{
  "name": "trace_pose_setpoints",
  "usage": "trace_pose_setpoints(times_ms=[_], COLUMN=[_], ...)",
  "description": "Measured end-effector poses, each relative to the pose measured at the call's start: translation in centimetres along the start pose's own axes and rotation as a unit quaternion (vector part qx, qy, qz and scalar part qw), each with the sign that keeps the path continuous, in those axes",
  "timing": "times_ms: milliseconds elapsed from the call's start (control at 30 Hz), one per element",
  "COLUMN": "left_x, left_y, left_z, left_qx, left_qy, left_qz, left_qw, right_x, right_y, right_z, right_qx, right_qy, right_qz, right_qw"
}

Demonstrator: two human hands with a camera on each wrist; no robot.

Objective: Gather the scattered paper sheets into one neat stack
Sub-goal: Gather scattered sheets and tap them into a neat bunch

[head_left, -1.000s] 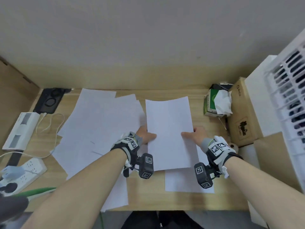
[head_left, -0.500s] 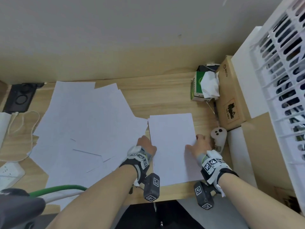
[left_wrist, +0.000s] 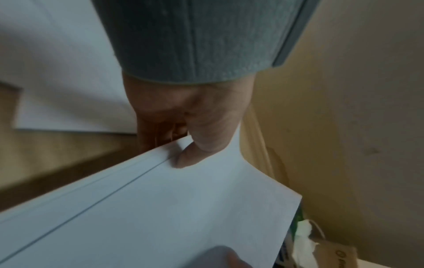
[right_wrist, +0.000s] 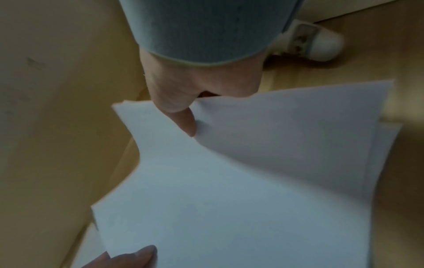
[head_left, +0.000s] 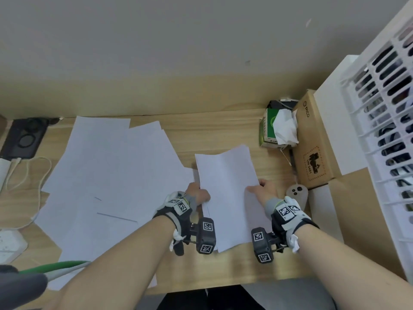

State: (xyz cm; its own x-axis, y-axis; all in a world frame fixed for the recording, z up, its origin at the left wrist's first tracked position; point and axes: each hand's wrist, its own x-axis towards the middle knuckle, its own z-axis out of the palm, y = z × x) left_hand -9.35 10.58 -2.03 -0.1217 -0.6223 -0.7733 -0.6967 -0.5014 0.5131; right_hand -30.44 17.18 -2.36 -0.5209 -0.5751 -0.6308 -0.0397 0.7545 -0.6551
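1. Currently a small stack of sheets (head_left: 228, 193) is held between both hands over the right-centre of the wooden surface (head_left: 223, 130), near its front edge.
2. Its long axis runs from the person toward the wall, leaning slightly left at the far end; the far short edge points at the wall and the near short edge sits between the two wrist cameras.
3. The left hand (head_left: 197, 194) grips the stack's left long edge: in the left wrist view the thumb (left_wrist: 195, 154) lies on top, with the fingers curled underneath.
4. The right hand (head_left: 264, 190) pinches the right long edge, thumb (right_wrist: 183, 117) on top; there the top sheet bows upward and separates from those below.
5. Loose sheets (head_left: 116, 175) lie fanned and overlapping on the left half of the surface, their long axes mostly running toward the wall and tilted at differing angles.
6. Both hands' fingers under the paper are hidden, and how many sheets are in the stack cannot be told.
7. The left forearm covers the near corners of the loose sheets.
8. Both wrist views are blurred at the paper's edges.
9. A small white controller (head_left: 297, 193) lies just right of the right hand, beside a cardboard box (head_left: 312, 153).
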Motion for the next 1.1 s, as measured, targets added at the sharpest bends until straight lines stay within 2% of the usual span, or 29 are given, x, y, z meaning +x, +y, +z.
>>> trace_pose_setpoints(times_ms=[100, 233, 367, 467, 633, 833, 933, 1100], left_x=[-1.4, -3.6, -4.5, -4.4, -2.7, -1.4, -0.7, 0.8], left_y=[3.5, 8.2, 10.3, 9.7, 7.8, 9.5, 9.5, 10.0], left_z=[-4.0, -8.6, -11.2, -11.7, -11.4, -11.2, -11.2, -10.6], left_qx=[-0.095, -0.217, -0.26, -0.255, -0.256, -0.256, -0.225, -0.19], left_qy=[0.048, 0.127, 0.162, 0.159, 0.148, 0.145, 0.132, 0.114], left_qz=[0.06, 0.124, 0.192, 0.201, 0.162, 0.191, 0.179, 0.146], left_qw=[0.993, 0.96, 0.932, 0.932, 0.941, 0.937, 0.949, 0.964], right_x=[-0.6, -1.5, -2.7, -2.6, -2.3, -1.4, -0.9, 0.7], right_y=[-5.4, -12.5, -16.6, -16.6, -15.5, -17.0, -16.6, -16.3], right_z=[0.1, 0.1, 0.8, 1.4, 1.6, 2.4, 2.5, 2.7], right_qx=[0.078, 0.156, 0.198, 0.187, 0.196, 0.221, 0.21, 0.175], right_qy=[0.013, 0.037, 0.03, 0.009, 0.011, 0.025, 0.015, 0.008], right_qz=[-0.031, -0.104, -0.142, -0.147, -0.131, -0.107, -0.113, -0.083], right_qw=[0.996, 0.982, 0.97, 0.971, 0.972, 0.969, 0.971, 0.981])
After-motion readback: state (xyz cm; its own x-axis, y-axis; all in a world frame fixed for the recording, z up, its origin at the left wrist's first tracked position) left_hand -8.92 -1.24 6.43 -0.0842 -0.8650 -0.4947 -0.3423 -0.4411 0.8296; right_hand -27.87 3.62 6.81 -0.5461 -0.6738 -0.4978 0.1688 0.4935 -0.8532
